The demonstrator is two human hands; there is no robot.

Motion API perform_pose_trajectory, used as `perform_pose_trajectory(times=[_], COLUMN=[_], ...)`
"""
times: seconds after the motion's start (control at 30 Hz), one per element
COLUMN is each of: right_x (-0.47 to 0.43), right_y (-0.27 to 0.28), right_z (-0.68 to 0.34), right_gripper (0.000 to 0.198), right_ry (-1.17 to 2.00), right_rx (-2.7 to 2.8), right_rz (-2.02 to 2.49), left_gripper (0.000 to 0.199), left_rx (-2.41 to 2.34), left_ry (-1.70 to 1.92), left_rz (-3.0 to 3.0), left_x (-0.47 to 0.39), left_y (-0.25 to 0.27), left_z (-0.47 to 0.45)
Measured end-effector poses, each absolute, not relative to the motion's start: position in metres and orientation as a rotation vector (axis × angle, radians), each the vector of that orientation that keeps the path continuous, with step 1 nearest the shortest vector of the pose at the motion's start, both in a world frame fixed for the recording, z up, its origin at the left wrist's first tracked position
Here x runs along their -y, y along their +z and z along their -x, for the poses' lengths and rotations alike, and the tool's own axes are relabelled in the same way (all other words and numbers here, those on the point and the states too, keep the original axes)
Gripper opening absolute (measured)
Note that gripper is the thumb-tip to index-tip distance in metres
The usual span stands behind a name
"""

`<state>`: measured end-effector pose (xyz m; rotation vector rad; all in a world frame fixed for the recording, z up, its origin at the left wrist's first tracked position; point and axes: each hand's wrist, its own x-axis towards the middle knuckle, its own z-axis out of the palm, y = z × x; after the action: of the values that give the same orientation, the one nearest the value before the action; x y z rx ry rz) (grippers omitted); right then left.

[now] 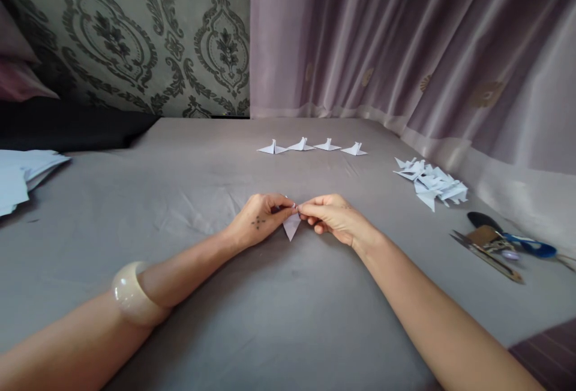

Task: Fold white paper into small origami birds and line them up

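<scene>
Between my two hands is a small folded white paper piece (291,229), its pointed end toward me and its upper part hidden by fingers. My left hand (263,220) pinches it from the left between thumb and forefinger. From the right, my right hand (335,217) is closed on the paper's upper edge, thumb against forefinger, the other fingers curled. Beyond the hands stands a row of several folded paper birds (303,144), each with flat pointed wings and an upright middle.
A heap of folded white paper shapes (432,182) lies to the right. Nearer are a pointed metal tool (488,257) and a blue-handled item (533,247). White paper sheets (27,175) and a black cloth (76,124) lie left. A curtain (360,37) borders the grey surface (225,319).
</scene>
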<state>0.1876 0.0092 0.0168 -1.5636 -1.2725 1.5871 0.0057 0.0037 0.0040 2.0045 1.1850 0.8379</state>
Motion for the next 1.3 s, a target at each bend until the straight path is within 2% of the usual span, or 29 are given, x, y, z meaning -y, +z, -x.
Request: perform_pose_trajectory(times=[0.23, 0.7, 1.03, 1.17, 1.3], right_x=[-0.01, -0.009, -0.002, 0.003, 0.005], right_y=[0.014, 0.024, 0.016, 0.016, 0.015], right_z=[-0.187, -0.194, -0.194, -0.188, -0.186], right_gripper=[0.006, 0.009, 0.017, 0.013, 0.014], right_ry=[1.553, 1.652, 1.18, 0.886, 0.73], right_rx=[1.292, 1.39, 1.72, 1.883, 1.989], right_rz=[1.564, 1.538, 1.44, 1.418, 1.377], left_gripper=[0.021, 0.018, 0.016, 0.017, 0.016], left_rx=[-1.141, -1.131, -1.264, -1.243, -1.228], left_ry=[0.856, 0.924, 0.914, 0.927, 0.931], left_rz=[-2.024, -2.035, -1.926, -1.947, -1.956], left_x=[-0.004, 0.0, -0.003, -0.003, -0.002], left_y=[0.003, 0.006, 0.005, 0.004, 0.004], left_z=[-0.006, -0.008, -0.006, -0.006, -0.005])
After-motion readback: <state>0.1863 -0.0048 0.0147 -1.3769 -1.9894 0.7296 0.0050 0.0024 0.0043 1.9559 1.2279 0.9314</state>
